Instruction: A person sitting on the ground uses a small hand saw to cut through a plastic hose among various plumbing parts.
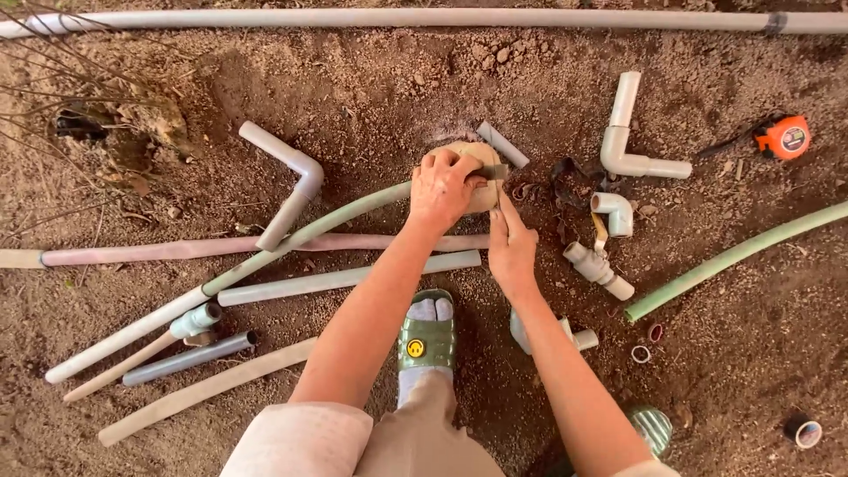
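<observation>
My left hand point(442, 187) presses down on a tan rounded block point(481, 155) lying on the dirt, where the end of a pale green hose point(309, 231) comes in from the left. My right hand point(511, 246) sits just right of it, index finger stretched forward along a thin grey blade-like tool point(495, 171) that lies across the block's right side. The hose end itself is hidden under my left hand. My foot in a green sandal point(427, 337) stands between my arms.
Several grey, white and pink pipes point(344, 279) lie at the left, with an elbow pipe point(291, 177). Pipe fittings point(618, 141) are scattered right, beside a second green hose point(733, 256), an orange tape measure point(783, 137) and a tape roll point(805, 432). A long pipe point(424, 18) crosses the top.
</observation>
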